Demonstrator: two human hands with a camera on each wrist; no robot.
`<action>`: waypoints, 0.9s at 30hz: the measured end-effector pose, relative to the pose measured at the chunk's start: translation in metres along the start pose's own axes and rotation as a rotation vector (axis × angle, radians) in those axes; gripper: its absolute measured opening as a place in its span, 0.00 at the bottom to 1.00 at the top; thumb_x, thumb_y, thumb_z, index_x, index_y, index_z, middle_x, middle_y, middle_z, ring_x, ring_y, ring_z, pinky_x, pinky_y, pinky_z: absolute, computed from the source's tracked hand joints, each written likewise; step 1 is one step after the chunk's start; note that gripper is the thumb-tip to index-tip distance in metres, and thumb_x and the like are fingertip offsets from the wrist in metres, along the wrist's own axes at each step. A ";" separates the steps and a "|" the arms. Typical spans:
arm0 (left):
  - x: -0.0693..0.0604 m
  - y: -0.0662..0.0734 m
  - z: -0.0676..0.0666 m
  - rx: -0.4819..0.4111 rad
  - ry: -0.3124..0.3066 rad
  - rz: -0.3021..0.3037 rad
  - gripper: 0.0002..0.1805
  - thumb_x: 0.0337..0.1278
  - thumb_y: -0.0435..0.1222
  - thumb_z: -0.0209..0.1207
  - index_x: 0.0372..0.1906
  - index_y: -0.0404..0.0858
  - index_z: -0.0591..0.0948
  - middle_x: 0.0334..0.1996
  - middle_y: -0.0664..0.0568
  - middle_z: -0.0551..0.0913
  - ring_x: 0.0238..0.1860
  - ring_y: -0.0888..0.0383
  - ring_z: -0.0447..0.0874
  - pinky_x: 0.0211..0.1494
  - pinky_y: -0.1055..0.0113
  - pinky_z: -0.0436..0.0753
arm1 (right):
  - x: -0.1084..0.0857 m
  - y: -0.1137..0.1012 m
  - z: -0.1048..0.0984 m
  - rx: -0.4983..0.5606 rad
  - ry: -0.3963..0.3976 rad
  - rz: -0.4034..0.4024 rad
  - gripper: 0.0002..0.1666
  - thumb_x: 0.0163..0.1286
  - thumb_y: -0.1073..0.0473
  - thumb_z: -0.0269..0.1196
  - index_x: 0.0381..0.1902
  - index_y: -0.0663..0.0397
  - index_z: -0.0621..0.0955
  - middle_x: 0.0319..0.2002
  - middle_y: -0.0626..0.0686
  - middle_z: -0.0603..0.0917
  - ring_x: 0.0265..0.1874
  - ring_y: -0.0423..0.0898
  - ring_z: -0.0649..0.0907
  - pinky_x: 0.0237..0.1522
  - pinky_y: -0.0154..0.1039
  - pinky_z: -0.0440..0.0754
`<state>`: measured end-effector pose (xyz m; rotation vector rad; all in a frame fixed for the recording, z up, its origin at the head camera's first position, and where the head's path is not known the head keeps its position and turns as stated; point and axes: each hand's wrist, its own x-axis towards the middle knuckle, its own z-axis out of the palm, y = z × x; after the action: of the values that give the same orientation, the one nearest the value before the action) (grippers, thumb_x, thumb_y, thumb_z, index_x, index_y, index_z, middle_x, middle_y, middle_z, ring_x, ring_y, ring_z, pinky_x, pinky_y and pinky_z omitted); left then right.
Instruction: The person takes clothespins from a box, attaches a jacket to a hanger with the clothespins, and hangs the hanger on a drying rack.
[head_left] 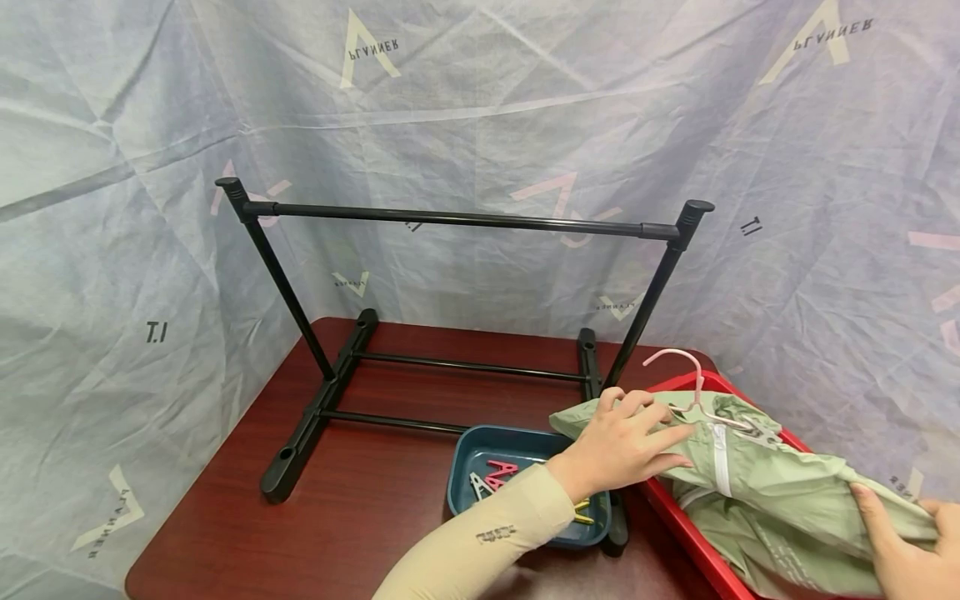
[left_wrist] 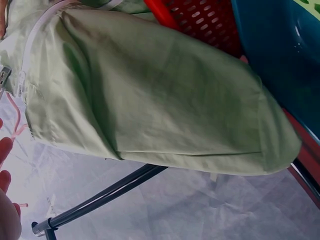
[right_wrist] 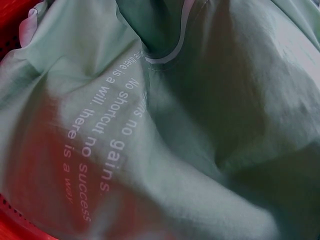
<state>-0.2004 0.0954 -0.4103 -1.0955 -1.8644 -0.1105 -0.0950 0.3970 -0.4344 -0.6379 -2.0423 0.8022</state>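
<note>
Pinches an edge of a pale green zip-up jacket between thumb and fingers of the right hand. Extends the left hand, relaxed and loosely bent at the fingers, over the other end, just beside a pink-hooked hanger; too obscured to tell touching from hovering. Has the jacket draped across a red perforated basket at the right side of the tabletop. Also in view: a blue tray of clothespins beside the basket, below a cream sleeve, and a black clothes rack.
</note>
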 end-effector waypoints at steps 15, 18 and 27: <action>-0.017 -0.004 0.004 -0.017 -0.039 -0.039 0.19 0.66 0.60 0.55 0.53 0.58 0.86 0.41 0.63 0.79 0.52 0.60 0.70 0.54 0.58 0.63 | -0.008 -0.007 0.002 0.128 0.049 0.000 0.31 0.61 0.54 0.73 0.28 0.12 0.63 0.28 0.25 0.62 0.23 0.22 0.60 0.26 0.19 0.55; -0.023 -0.005 0.004 -0.026 -0.041 -0.041 0.19 0.66 0.59 0.56 0.52 0.58 0.86 0.41 0.63 0.79 0.51 0.60 0.69 0.53 0.58 0.63 | -0.008 -0.004 0.005 0.140 0.062 0.006 0.31 0.61 0.53 0.73 0.28 0.12 0.63 0.29 0.24 0.62 0.23 0.23 0.61 0.27 0.19 0.55; -0.032 -0.006 0.004 -0.050 -0.054 -0.056 0.20 0.65 0.59 0.56 0.53 0.57 0.86 0.42 0.62 0.79 0.53 0.60 0.70 0.54 0.58 0.64 | -0.010 -0.002 0.008 0.131 0.093 0.035 0.30 0.61 0.50 0.73 0.29 0.10 0.62 0.29 0.20 0.61 0.24 0.21 0.60 0.29 0.19 0.54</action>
<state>-0.2026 0.0733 -0.4344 -1.0901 -1.9506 -0.1620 -0.0963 0.3864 -0.4423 -0.6267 -1.8825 0.9025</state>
